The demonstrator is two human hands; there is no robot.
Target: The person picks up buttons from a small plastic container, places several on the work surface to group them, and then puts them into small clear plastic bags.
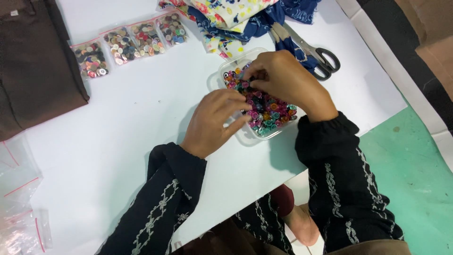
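Centre frame, on the white desk (118,127), both hands are picking through a clear tub (222,71) brimming with coloured buttons (271,111): right hand (288,82) pinching some, left hand (214,120) loosely curled at the rim; four filled bags (130,42) lying upper left, tub far from emptied.

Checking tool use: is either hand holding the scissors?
No, the scissors lie untouched on the table while both hands work in the button tub.
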